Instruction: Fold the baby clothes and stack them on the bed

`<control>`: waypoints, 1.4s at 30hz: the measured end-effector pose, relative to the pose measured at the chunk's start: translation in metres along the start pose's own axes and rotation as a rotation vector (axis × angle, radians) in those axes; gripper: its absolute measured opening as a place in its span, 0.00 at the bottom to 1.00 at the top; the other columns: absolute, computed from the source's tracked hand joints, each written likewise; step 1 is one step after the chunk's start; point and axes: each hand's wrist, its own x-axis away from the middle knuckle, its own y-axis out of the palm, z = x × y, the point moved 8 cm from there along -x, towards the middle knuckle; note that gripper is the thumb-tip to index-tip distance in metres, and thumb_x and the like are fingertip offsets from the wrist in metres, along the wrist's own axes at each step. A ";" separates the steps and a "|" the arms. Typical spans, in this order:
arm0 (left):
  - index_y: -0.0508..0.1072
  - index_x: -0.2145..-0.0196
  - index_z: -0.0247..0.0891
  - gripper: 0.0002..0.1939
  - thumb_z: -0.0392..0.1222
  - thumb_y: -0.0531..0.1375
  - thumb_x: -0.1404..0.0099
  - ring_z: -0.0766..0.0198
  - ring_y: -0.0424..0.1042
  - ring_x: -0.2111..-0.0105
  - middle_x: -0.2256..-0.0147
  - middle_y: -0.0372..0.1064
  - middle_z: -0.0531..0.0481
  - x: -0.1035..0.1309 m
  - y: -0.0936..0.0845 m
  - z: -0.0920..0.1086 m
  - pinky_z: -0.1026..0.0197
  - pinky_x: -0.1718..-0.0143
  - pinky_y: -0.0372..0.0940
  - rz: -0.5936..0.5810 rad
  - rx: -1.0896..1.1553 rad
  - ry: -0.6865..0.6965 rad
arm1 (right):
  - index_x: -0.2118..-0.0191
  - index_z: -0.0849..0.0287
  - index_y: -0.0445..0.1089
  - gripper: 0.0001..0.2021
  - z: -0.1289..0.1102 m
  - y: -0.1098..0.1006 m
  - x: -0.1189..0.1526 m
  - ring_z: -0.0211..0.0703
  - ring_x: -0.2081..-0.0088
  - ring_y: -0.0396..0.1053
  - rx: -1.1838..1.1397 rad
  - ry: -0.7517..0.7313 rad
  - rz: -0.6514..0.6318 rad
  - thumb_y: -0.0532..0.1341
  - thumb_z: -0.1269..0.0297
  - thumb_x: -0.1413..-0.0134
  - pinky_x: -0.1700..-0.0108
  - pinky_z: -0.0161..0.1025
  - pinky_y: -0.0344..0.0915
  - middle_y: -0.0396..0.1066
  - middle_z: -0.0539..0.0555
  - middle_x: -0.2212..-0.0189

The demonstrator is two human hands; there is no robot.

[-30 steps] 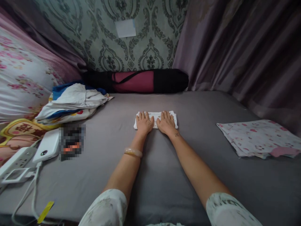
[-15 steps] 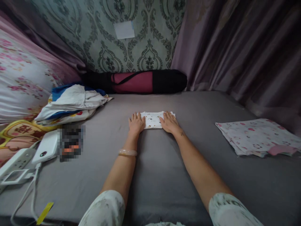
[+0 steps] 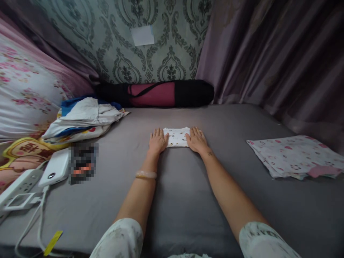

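A small white cloth with a scattered print (image 3: 177, 137) lies folded into a flat rectangle on the grey sheet (image 3: 182, 186). At its left end rests my left hand (image 3: 158, 140), palm down, fingers pointing away from me. My right hand (image 3: 197, 139) lies flat at the right end with the thumb over the cloth's edge. Neither hand grips anything. The middle of the cloth shows between the two thumbs.
On the right lies a larger folded printed cloth (image 3: 292, 156). Piled clothes (image 3: 88, 114) are at the left, near a white power bank (image 3: 56, 167), a power strip (image 3: 21, 186) and cables. A long black and red bag (image 3: 153, 94) lies along the wall.
Both hands have shifted slightly to the right in the picture. More of the cloth's right end is covered or tucked in, and its visible top edge now ends at my right hand.
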 end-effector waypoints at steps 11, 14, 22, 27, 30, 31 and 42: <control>0.57 0.36 0.27 0.32 0.51 0.37 0.28 0.51 0.42 0.33 0.34 0.48 0.36 0.004 -0.023 0.014 0.45 0.34 0.33 0.154 0.020 0.043 | 0.34 0.72 0.52 0.31 -0.011 -0.017 0.000 0.53 0.32 0.41 -0.019 -0.032 0.089 0.38 0.55 0.33 0.33 0.50 0.36 0.48 0.64 0.33; 0.57 0.36 0.30 0.31 0.51 0.37 0.28 0.52 0.43 0.33 0.34 0.49 0.37 0.008 -0.024 0.029 0.46 0.33 0.32 0.190 0.023 0.121 | 0.34 0.70 0.52 0.30 -0.023 -0.020 0.002 0.51 0.32 0.40 -0.031 -0.076 0.119 0.38 0.55 0.32 0.33 0.49 0.36 0.47 0.63 0.33; 0.57 0.36 0.35 0.30 0.54 0.38 0.28 0.48 0.46 0.34 0.34 0.49 0.39 0.007 0.000 0.028 0.42 0.36 0.41 0.019 -0.006 0.115 | 0.33 0.66 0.52 0.29 -0.023 0.001 0.005 0.53 0.33 0.44 -0.030 -0.049 0.012 0.40 0.55 0.32 0.34 0.52 0.39 0.48 0.62 0.33; 0.59 0.37 0.38 0.28 0.53 0.40 0.27 0.50 0.49 0.35 0.35 0.53 0.40 0.005 -0.006 0.028 0.43 0.36 0.43 0.037 0.017 0.123 | 0.34 0.66 0.53 0.28 -0.025 -0.006 0.006 0.54 0.33 0.45 -0.041 -0.047 0.020 0.40 0.55 0.32 0.35 0.53 0.40 0.49 0.63 0.33; 0.60 0.38 0.38 0.26 0.50 0.39 0.27 0.55 0.52 0.35 0.36 0.56 0.41 0.003 -0.016 0.022 0.45 0.36 0.45 0.088 0.079 0.104 | 0.34 0.64 0.53 0.28 -0.038 -0.020 0.009 0.52 0.33 0.44 -0.056 -0.096 0.094 0.40 0.56 0.32 0.34 0.52 0.39 0.48 0.63 0.33; 0.60 0.38 0.37 0.26 0.49 0.39 0.27 0.55 0.52 0.36 0.37 0.56 0.41 0.002 -0.019 0.019 0.46 0.36 0.45 0.106 0.098 0.090 | 0.33 0.64 0.53 0.28 -0.044 -0.022 0.011 0.51 0.32 0.43 -0.062 -0.128 0.108 0.39 0.56 0.32 0.34 0.52 0.38 0.48 0.62 0.33; 0.62 0.39 0.37 0.23 0.37 0.47 0.31 0.54 0.54 0.36 0.36 0.56 0.42 -0.008 -0.008 -0.013 0.47 0.37 0.50 0.059 0.220 0.036 | 0.32 0.61 0.51 0.27 -0.066 -0.001 0.015 0.49 0.32 0.41 -0.070 -0.204 -0.067 0.39 0.56 0.32 0.33 0.52 0.37 0.45 0.57 0.32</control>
